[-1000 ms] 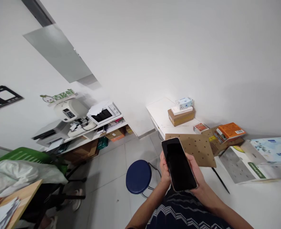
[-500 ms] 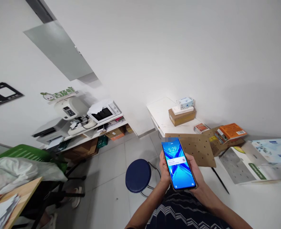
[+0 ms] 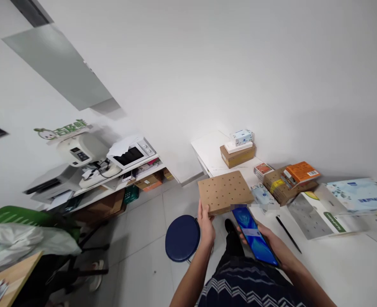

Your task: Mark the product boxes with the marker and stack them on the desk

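Two hands are busy: the left hand (image 3: 206, 226) pinches the near left corner of a dotted brown box (image 3: 225, 192), and the right hand (image 3: 269, 243) cradles a phone (image 3: 254, 236), fingertips curled round its left edge. The phone lies tilted, lit blue screen upward, just right of the box's near edge; whether they touch, I cannot tell. Holding both well probably calls for a firm corner grip, the box kept level, and the phone clear of it.

Counting outward: one tissue pack (image 3: 264, 195) sits just beyond the phone, and one thin black stick (image 3: 288, 233) lies right of it on the white table (image 3: 322, 264). Ahead of the right hand are one taped brown box (image 3: 276, 187), one orange box (image 3: 300, 174) on it, and one small red box (image 3: 263, 169) beside. Left of the left hand stands one round blue stool (image 3: 182, 237).
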### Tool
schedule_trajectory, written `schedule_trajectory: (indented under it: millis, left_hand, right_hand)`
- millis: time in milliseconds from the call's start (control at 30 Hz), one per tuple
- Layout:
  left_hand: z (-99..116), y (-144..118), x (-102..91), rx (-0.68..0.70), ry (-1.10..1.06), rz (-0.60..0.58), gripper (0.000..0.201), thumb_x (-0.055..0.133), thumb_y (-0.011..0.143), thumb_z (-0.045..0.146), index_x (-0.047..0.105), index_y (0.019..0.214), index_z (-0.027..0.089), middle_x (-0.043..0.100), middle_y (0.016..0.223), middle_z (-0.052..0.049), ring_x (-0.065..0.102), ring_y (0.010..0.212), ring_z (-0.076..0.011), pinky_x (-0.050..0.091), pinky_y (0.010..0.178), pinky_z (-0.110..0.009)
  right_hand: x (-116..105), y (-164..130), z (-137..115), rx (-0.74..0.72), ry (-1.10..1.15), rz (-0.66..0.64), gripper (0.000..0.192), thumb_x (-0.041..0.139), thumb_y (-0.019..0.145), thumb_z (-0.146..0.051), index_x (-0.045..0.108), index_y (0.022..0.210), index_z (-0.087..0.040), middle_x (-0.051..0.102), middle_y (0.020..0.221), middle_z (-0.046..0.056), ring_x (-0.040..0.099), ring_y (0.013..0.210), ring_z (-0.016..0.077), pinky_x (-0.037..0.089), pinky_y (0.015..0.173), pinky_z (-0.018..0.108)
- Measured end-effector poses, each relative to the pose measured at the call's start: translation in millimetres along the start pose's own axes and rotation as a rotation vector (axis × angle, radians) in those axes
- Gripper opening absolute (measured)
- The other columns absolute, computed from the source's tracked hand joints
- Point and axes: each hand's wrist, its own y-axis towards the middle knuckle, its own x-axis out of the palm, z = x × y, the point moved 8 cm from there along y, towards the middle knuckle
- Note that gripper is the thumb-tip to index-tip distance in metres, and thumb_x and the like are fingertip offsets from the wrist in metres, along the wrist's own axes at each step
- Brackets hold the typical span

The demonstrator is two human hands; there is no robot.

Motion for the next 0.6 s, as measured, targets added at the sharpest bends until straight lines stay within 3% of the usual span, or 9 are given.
schedule_trajectory:
  millis: [133, 200, 267, 367, 467, 600]
  left_hand:
    - [2, 13, -14.4, -0.032, -0.025, 0.09, 0.058, 0.059, 0.083, 0.044, 0.054, 0.14, 0.033, 0.056, 0.143, -0.006, 0.056, 0.124, -0.0269, 0.055, 0.072, -0.029]
    - [0, 17, -15.7, -0.048, -0.026, 0.111, 0.056, 0.058, 0.084, 0.044, 0.056, 0.139, 0.033, 0.057, 0.141, -0.006, 0.057, 0.122, -0.0267, 0.053, 0.068, -0.027]
    - [-5, 20, -13.8, -0.061, -0.025, 0.115, 0.056, 0.057, 0.084, 0.045, 0.056, 0.139, 0.033, 0.058, 0.139, -0.006, 0.057, 0.12, -0.0268, 0.052, 0.066, -0.026]
    - [-17, 26, -8.7, -0.091, 0.002, 0.115, 0.056, 0.058, 0.083, 0.046, 0.056, 0.139, 0.035, 0.058, 0.138, -0.005, 0.058, 0.12, -0.0274, 0.054, 0.069, -0.028]
    - [-34, 35, -1.7, -0.124, 0.043, 0.113, 0.059, 0.059, 0.083, 0.047, 0.054, 0.141, 0.036, 0.055, 0.143, -0.005, 0.056, 0.123, -0.03, 0.055, 0.072, -0.032]
    - [-58, 54, 14.2, -0.156, 0.098, 0.11, 0.068, 0.06, 0.082, 0.051, 0.046, 0.147, 0.036, 0.051, 0.149, -0.007, 0.054, 0.129, -0.0332, 0.056, 0.079, -0.037]
  right_hand:
    - [-98, 6, 26, -0.075, -0.558, 0.353, 0.065, 0.06, 0.076, -0.06, 0.067, 0.127, -0.021, 0.076, 0.111, 0.008, 0.07, 0.1, 0.0293, 0.053, 0.092, 0.04]
    - [-135, 13, 43, -0.109, -0.847, 0.46, 0.067, 0.052, 0.078, -0.06, 0.066, 0.128, -0.018, 0.076, 0.092, 0.009, 0.071, 0.089, 0.0302, 0.054, 0.088, 0.042]
    - [-161, 20, 58, -0.17, -1.172, 0.54, 0.063, 0.049, 0.08, -0.053, 0.065, 0.128, -0.015, 0.075, 0.087, 0.011, 0.069, 0.092, 0.0325, 0.053, 0.089, 0.045]
    - [-184, 24, 74, -0.247, -1.499, 0.673, 0.059, 0.05, 0.081, -0.042, 0.063, 0.129, -0.011, 0.073, 0.101, 0.018, 0.065, 0.107, 0.0364, 0.049, 0.095, 0.049]
    - [-194, 28, 86, -0.273, -1.598, 0.705, 0.056, 0.053, 0.082, -0.034, 0.062, 0.131, -0.009, 0.07, 0.11, 0.023, 0.065, 0.106, 0.0381, 0.049, 0.094, 0.051]
    - [-199, 29, 91, -0.309, -1.727, 0.756, 0.046, 0.056, 0.084, -0.028, 0.066, 0.127, -0.015, 0.068, 0.116, 0.022, 0.065, 0.103, 0.0389, 0.051, 0.088, 0.05]
